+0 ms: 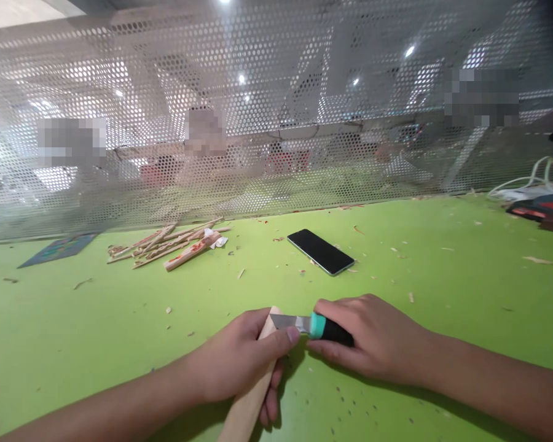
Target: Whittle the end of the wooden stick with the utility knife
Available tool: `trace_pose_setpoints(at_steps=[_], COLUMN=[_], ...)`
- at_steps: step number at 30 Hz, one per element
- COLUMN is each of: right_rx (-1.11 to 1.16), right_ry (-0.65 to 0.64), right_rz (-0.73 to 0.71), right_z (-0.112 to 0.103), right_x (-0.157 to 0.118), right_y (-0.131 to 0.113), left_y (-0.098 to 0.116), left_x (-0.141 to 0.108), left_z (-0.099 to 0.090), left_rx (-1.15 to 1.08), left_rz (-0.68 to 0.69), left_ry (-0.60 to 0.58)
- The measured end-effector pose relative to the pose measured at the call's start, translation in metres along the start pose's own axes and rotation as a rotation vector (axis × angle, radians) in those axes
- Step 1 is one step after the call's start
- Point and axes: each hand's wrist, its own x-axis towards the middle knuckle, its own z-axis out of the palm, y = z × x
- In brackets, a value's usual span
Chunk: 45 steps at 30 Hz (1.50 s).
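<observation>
At the bottom centre my left hand is wrapped round a pale wooden stick, whose upper end points away from me. My right hand grips a utility knife with a black and teal handle. The knife's metal blade points left and lies against the upper end of the stick. My left thumb rests at the lower edge of the blade. The lower end of the stick runs out of the frame.
A black phone lies on the green table beyond my hands. Thin wood strips and a stained stick are piled at the back left. Shavings are scattered about. A perforated metal screen stands behind. A cable is at the right.
</observation>
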Motion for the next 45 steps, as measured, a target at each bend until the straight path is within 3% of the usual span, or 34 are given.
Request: trace_pose_setpoints(at_steps=[8,33,39,45], right_rx=[-0.007,-0.025,-0.009,-0.006], right_ry=[-0.007,-0.023,-0.014,-0.01], right_rz=[0.009,0.022,0.023,0.024], right_z=[0.0004,0.0006,-0.0007,0.0], right_x=[-0.0026,-0.0019,-0.0013,0.0009], right_y=[0.0002,-0.0006,-0.001,-0.0009], left_y=[0.0052,0.0008,0.0052,-0.0012], left_x=[-0.0006,0.0011,0.0,0.0028], left_z=[-0.0016,-0.0027,-0.0019,-0.0022], left_rx=[0.014,-0.012,0.025,-0.019], left_rz=[-0.035,-0.003,-0.065,-0.018], left_ry=[-0.053,-0.011,-0.075,-0.019])
